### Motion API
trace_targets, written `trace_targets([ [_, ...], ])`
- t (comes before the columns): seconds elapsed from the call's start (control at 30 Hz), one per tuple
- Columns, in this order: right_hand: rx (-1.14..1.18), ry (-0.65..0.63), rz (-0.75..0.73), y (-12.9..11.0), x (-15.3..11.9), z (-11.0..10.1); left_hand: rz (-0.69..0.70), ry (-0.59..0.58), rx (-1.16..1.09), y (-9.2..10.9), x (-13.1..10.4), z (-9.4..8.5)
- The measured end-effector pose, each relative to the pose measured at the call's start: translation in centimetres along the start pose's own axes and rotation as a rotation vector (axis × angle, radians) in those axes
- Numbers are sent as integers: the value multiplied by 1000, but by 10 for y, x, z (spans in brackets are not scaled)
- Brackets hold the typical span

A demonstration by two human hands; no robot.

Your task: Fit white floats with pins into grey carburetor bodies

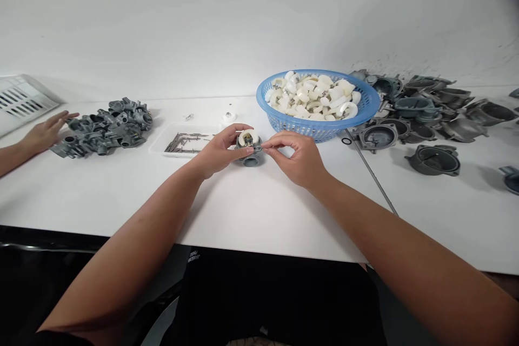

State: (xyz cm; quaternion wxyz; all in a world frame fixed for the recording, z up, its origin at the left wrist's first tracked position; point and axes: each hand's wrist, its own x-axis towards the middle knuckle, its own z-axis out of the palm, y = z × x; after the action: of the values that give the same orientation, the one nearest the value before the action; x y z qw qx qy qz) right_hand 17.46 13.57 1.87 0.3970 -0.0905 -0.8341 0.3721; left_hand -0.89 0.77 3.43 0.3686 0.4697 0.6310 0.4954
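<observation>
My left hand (220, 150) is closed around a small grey carburetor body (251, 161), which rests on the white table in front of me. A white plastic float (245, 139) sits on top of the carburetor body, with brassy parts in its middle. My right hand (297, 158) is closed in a pinch at the body's right side, its fingertips close to the float. Whatever thin piece lies between those fingertips is too small to make out. Left of my hands, a shallow white tray (158, 147) holds many thin metal pins (184, 142).
A blue basket (263, 94) full of white floats stands behind my right hand. Larger grey metal castings (433, 159) are heaped at right. Carburetor bodies (107, 128) are piled at left, beside another person's hand (48, 131). A loose float (229, 117) lies behind the tray.
</observation>
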Motion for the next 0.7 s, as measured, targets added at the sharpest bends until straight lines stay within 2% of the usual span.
trace_targets([
  [0.2,-2,3,108,-1,-2,1,7,10,3,-2,0,0],
  [0.4,65,11,178,2,-1,3,35,-40,-53,1,-2,7],
  [0.7,48,30,180,-2,-2,3,65,-56,-143,-2,-3,9],
])
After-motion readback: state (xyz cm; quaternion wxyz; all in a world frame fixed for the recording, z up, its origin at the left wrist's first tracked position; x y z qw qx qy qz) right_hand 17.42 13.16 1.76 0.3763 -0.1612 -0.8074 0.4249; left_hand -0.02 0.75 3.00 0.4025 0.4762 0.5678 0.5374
